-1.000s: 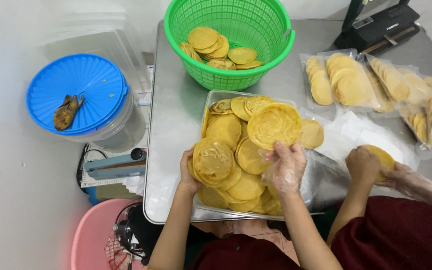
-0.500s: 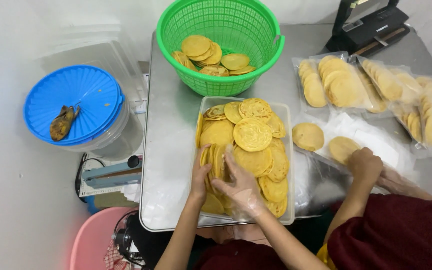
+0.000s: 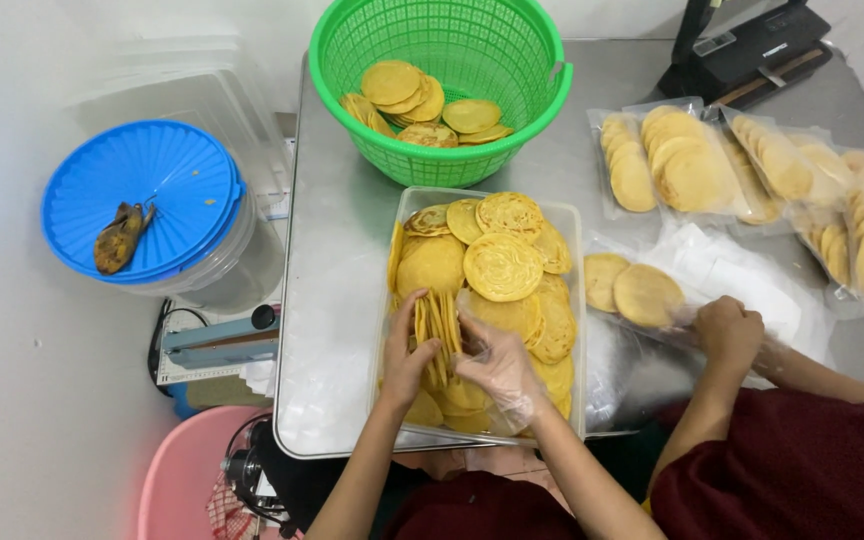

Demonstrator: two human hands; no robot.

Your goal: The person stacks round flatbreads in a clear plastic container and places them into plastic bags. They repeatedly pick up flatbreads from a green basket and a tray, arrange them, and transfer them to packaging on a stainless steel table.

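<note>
Both hands, left hand [image 3: 407, 355] and gloved right hand [image 3: 497, 362], clamp a stack of yellow crackers [image 3: 437, 330] on edge in the clear tray [image 3: 577, 300], lower centre; green basket [image 3: 442, 160] above, co-worker's hand [image 3: 727, 335] at right.

At a steel table [image 3: 342, 300], the left hand [image 3: 404, 355] and the clear-gloved right hand [image 3: 492, 362] pressed a stack of round yellow crackers [image 3: 436, 335] on edge between them inside a clear rectangular tray [image 3: 577, 300] of more crackers. At twelve o'clock from the tray stood a green basket [image 3: 452, 150] holding loose crackers; at two o'clock lay sealed bags of crackers [image 3: 692, 160]. At three o'clock a co-worker's hand [image 3: 727, 335] touched a clear bag [image 3: 642, 295]. A blue-lidded tub [image 3: 142, 200] sat at nine o'clock.
</note>
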